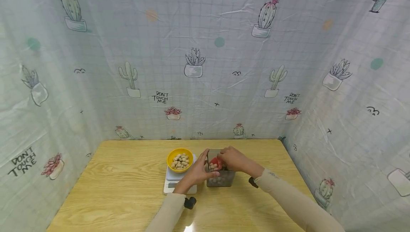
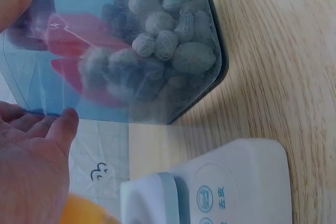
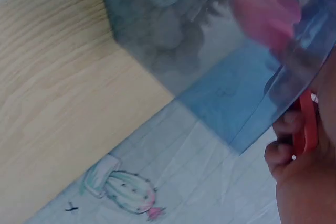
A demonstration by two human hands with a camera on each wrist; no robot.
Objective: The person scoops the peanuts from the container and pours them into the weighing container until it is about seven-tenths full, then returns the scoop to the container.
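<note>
A clear, smoky plastic container [image 1: 222, 183] holds unshelled peanuts [image 2: 157, 23] piled at its bottom. My left hand [image 1: 199, 171] grips it at the near left corner, thumb along the near rim and fingers on the left wall. From the right, my right hand [image 1: 236, 158] reaches over the rim and holds a red scoop [image 1: 215, 162] by its handle, which shows in the right wrist view [image 3: 310, 129]. The scoop's head is inside the container, down among the peanuts, with some peanuts lying in or against it.
Left of the container, a yellow bowl [image 1: 169, 163] of peanuts sits on a white kitchen scale [image 1: 169, 188]. Both stand on a wooden table [image 1: 128, 182]. A cactus-print sheet [image 1: 205, 93] hangs behind and at both sides.
</note>
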